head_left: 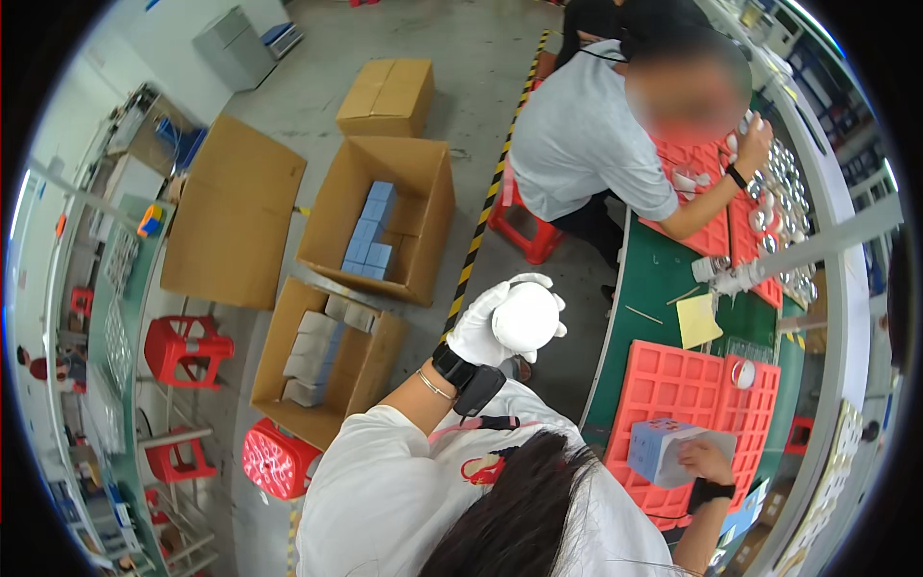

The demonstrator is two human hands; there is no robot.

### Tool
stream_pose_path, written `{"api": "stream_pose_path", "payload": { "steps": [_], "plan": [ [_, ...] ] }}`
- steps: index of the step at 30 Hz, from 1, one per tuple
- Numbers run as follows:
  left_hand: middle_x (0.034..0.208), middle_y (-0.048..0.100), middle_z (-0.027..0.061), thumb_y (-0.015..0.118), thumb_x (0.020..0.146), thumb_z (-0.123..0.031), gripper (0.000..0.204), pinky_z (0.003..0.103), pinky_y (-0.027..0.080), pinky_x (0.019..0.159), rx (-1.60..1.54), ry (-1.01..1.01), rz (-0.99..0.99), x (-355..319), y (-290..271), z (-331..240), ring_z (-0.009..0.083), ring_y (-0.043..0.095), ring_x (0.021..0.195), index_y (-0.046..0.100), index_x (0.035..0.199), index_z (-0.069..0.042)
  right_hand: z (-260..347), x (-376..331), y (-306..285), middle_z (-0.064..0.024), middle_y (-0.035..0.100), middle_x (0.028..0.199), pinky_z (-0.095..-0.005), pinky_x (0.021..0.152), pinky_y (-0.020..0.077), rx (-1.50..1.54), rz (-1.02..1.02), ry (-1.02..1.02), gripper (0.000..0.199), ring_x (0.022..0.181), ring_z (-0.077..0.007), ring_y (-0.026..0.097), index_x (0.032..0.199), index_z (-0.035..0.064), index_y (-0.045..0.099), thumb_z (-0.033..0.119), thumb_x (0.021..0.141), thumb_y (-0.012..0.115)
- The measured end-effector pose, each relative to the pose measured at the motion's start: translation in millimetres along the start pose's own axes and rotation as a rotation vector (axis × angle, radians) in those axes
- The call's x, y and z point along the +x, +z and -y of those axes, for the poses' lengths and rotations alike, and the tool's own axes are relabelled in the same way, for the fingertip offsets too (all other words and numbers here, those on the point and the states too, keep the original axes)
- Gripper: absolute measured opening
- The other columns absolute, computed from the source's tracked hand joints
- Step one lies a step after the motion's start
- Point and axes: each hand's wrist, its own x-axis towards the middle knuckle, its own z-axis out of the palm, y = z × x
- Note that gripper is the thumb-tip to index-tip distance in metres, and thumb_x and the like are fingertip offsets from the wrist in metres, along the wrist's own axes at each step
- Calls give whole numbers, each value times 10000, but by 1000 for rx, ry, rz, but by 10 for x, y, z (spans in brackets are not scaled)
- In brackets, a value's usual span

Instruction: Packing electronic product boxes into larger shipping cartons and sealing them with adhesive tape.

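My left hand (473,332), in a white glove, is raised in front of my chest. Its fingers curl round a smooth white ball-shaped object (526,317). Over the green workbench at the right, my bare right hand (707,461) grips the pale open end of a blue box (658,452). Some of its fingertips are hidden at the box's opening. Beneath the box lies a red compartment tray (663,380), and a white round piece (743,373) with a red band sits in the tray beside it.
A co-worker (586,135) sits on a red stool (527,231) farther along the workbench (615,361), handling small parts. Left of me, open cartons (433,221) hold blue and white boxes. A red stool (274,460) stands near the cartons. Yellow paper (699,320) lies on the bench.
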Motion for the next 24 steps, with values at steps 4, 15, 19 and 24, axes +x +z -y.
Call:
{"api": "stream_pose_path", "payload": {
  "steps": [4,15,19,24],
  "plan": [
    [1195,535,246,612,858,-508,666,472,621,546,62,-75,-6,294,71,31,447,601,1036,430,1297,-41,1478,-1468,855,-52,575,812,-292,693,451,-331,-663,-561,222,759,-164,558,1052,-56,602,40,883,495],
    [1187,559,227,638,840,-479,675,459,624,567,161,-333,115,697,553,387,434,617,1021,427,1324,-59,645,-2316,992,-125,569,984,-349,766,424,-69,-869,-1463,388,885,-221,542,1119,-26,575,297,908,609],
    [1195,556,237,657,823,-474,711,466,621,587,260,-284,25,382,417,329,450,605,1033,404,1341,-57,740,-2145,1036,-118,578,975,-356,762,430,14,-925,-1602,363,877,-221,554,1102,-8,576,296,907,613],
    [1181,565,243,660,826,-464,728,464,621,582,214,-222,-31,213,348,157,451,614,1018,393,1368,-57,1428,-2110,1158,-110,590,963,-365,758,438,30,-837,-1721,333,868,-221,568,1081,15,578,296,907,617]
  ]
}}
